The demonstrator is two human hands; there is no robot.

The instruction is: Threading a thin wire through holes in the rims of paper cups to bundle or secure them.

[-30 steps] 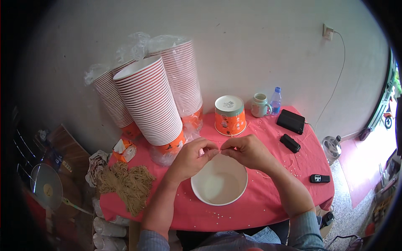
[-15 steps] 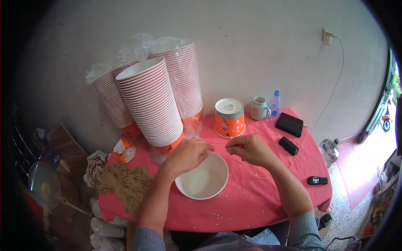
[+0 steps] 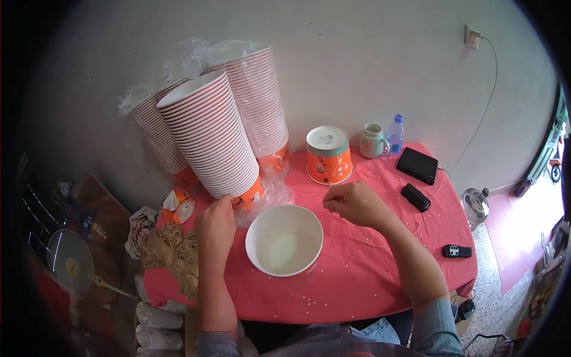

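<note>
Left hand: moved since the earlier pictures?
Yes, leftward: against the front bucket stack, the left hand went from its lower right to its lower left.

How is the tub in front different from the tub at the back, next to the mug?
The front tub stands mouth up, while the back tub is upside down. The front tub mostly shows its white inside; the back tub shows its orange side and green band. Both are round and sit on the pink cloth.
</note>
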